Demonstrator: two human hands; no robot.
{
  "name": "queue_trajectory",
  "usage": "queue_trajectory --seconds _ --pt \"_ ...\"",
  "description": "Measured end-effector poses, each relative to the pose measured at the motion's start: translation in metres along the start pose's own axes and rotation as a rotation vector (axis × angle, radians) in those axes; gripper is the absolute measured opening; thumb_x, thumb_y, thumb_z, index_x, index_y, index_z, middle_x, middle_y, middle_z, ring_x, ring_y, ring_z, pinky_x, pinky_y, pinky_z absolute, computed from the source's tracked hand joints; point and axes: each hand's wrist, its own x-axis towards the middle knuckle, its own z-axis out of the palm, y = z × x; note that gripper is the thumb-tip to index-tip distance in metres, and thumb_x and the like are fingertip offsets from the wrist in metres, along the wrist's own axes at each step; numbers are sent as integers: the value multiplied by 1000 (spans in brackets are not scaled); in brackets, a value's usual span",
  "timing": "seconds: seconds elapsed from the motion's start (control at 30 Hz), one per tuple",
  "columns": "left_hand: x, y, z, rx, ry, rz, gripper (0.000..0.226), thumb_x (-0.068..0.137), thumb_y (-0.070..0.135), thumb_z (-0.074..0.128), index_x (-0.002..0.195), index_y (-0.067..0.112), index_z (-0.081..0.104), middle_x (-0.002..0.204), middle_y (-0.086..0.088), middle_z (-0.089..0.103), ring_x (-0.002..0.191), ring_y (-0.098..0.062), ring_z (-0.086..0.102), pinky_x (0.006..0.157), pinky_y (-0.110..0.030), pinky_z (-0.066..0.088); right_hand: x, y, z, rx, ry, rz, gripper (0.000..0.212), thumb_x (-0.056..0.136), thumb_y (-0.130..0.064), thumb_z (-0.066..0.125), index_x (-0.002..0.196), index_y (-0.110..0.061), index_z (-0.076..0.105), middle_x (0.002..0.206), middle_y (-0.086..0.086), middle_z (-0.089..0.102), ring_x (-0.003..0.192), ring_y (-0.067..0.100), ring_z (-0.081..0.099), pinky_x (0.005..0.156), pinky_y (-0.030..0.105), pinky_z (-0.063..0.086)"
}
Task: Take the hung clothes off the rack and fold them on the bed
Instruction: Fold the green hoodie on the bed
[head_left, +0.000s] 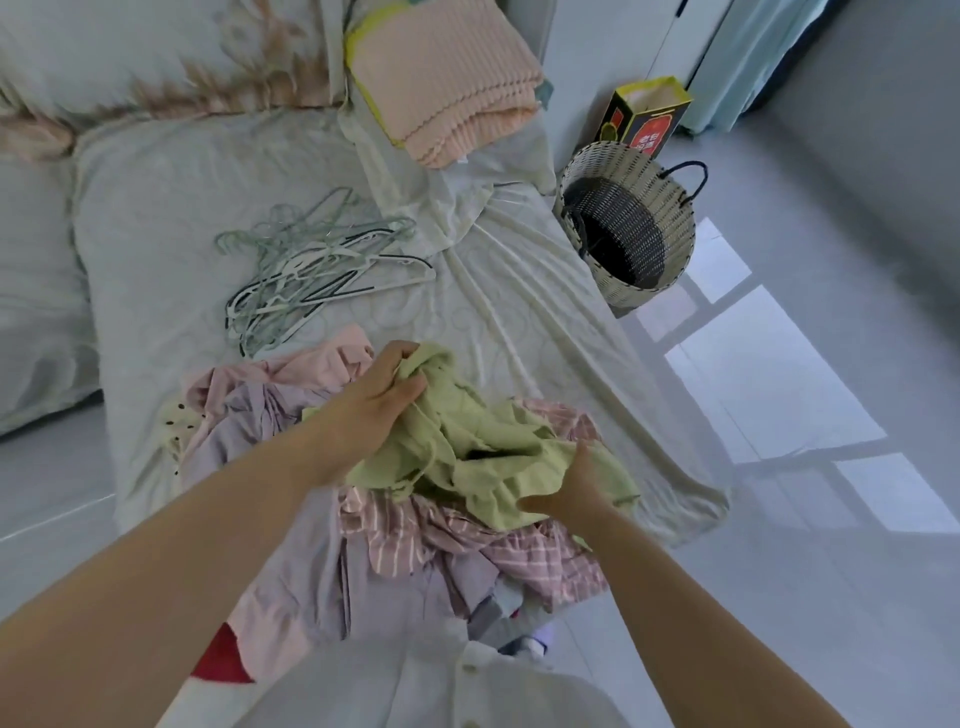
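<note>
I have both hands on the green garment (488, 441), which lies crumpled on top of the heap of clothes (395, 561) at the near end of the bed (519, 312). My left hand (379, 400) grips the garment's far edge, fingers curled round a bunch of the cloth and the thumb pressed against it. My right hand (576, 493) holds the near right side of the same garment. Its thumb lies across the fabric and its fingers are tucked into a fold, so I can see only part of them.

Under the green garment lies a pink striped piece (524, 556), with lilac cloth (249, 421) and a plain pink piece (322, 358) spreading out to the left. Beyond the heap, a tangle of hangers (311, 265) rests on the sheet, well apart from my hands. A folded peach blanket (447, 78) sits at the head of the bed beside a pillow (130, 52). On the floor to the right, a woven basket (623, 228) stands just beside the bed, and a yellow and black bag (644, 114) stands behind it.
</note>
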Motion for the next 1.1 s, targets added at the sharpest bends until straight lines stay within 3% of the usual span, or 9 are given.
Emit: queue_trajectory --seconds 0.1,0.27,0.37,0.43,0.63,0.8,0.93,1.0,1.1 --pt "-11 19 -5 -183 -45 -21 17 92 29 52 107 36 52 98 2 58 89 -10 54 82 -25 46 13 -3 15 -161 -118 -59 142 34 -72 80 146 -18 13 147 4 27 136 23 30 112 37 29" --pt "-28 58 -33 -205 -91 71 63 61 63 71 117 46 47 103 13 65 95 -4 62 81 -22 53 -4 -40 18 -246 -30 -375 20 94 -13 51 113 -16 54 109 0 56 110 20 50 93 23 42" --pt "-34 72 -50 345 -71 64 99 57 41 86 133 47 23 109 26 54 94 10 56 74 -5 45 -28 -60 -34 299 191 -336 24 90 5 44 107 -6 56 88 3 59 80 15 55 54 6 42" --pt "-37 77 -55 707 -42 91 103 68 15 81 133 52 10 101 20 44 79 10 47 64 -1 38 -44 -68 -79 323 317 -433 35 85 3 44 116 -8 56 89 3 59 79 19 55 59 19 44" --pt "-38 78 -51 715 408 369 83 81 -10 51 128 52 23 86 -1 45 71 -22 44 62 -22 36 -100 -80 -156 187 583 -740 48 66 -13 40 108 -13 63 80 -22 57 72 0 51 61 10 38" --pt "-50 70 -62 755 212 173 71 87 5 54 140 41 26 73 -17 55 57 -14 50 55 -24 38 -153 -71 -186 128 402 -784 59 72 8 52 75 -49 70 66 -26 65 62 -10 55 57 6 40" --pt "-76 99 -92 580 -6 267 82 59 78 60 131 63 24 70 -28 54 55 -31 52 51 -36 43 -186 -57 -214 120 318 -787 74 75 31 47 67 -39 73 57 -19 63 53 -3 55 51 8 43" --pt "-81 122 -103 490 5 300 87 49 84 59 128 64 30 80 -35 59 72 -46 58 55 -43 49 -192 -61 -229 154 343 -791 73 78 25 51 69 -44 73 63 -21 67 58 -3 62 54 10 49" --pt "-71 152 -112 472 57 398 76 48 82 62 118 67 38 84 -15 70 68 -22 67 60 -23 54 -194 -94 -236 233 285 -877 35 77 -11 72 70 -45 73 67 -23 69 60 -5 64 55 10 50"
